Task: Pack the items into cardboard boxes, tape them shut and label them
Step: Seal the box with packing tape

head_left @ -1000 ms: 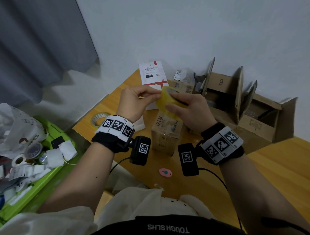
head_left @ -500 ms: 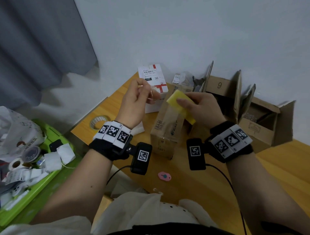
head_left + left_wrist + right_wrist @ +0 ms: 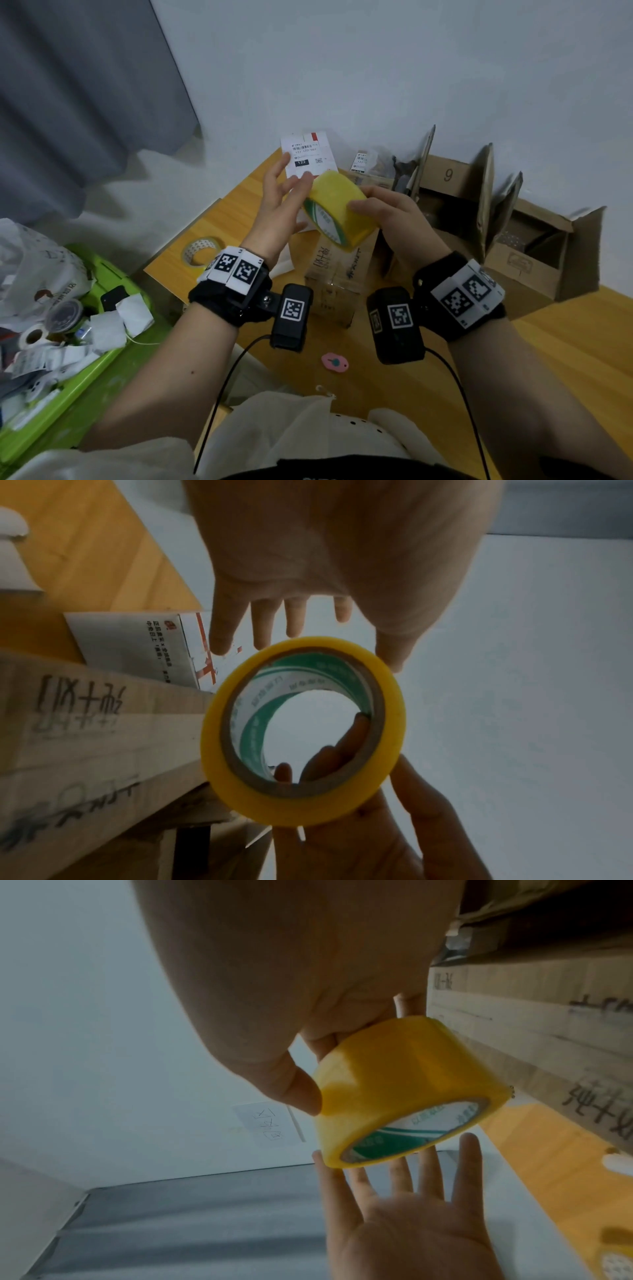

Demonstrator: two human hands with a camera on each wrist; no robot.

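Head view puts the yellow tape roll (image 3: 337, 209) at centre frame, held in the air above the closed cardboard box (image 3: 334, 274) that stands on the counter (image 3: 548, 359). My right hand (image 3: 397, 222) grasps the roll: thumb on the outer face, and the left wrist view shows its fingers (image 3: 346, 748) curled through the core. My left hand (image 3: 279, 205) is released, fingers spread and straight, just beside the roll's upper left rim; whether the tips touch it I cannot tell.

I judge this to be the taping step, at the point of hunting for the tape's free end. No loose end shows in any view. Next, I think, the left fingers must pick at the roll's face while the right turns it, then draw a strip down onto the box seam.

Room is fair to the left of the box, where a second tape roll (image 3: 200, 250) lies near the counter's left edge. Right of centre, open cardboard boxes (image 3: 524, 260) with raised flaps crowd the wall. A white labelled carton (image 3: 308, 154) stands just behind my left hand, and a pink cutter (image 3: 335, 362) lies near the lower counter edge, well apart from the roll.
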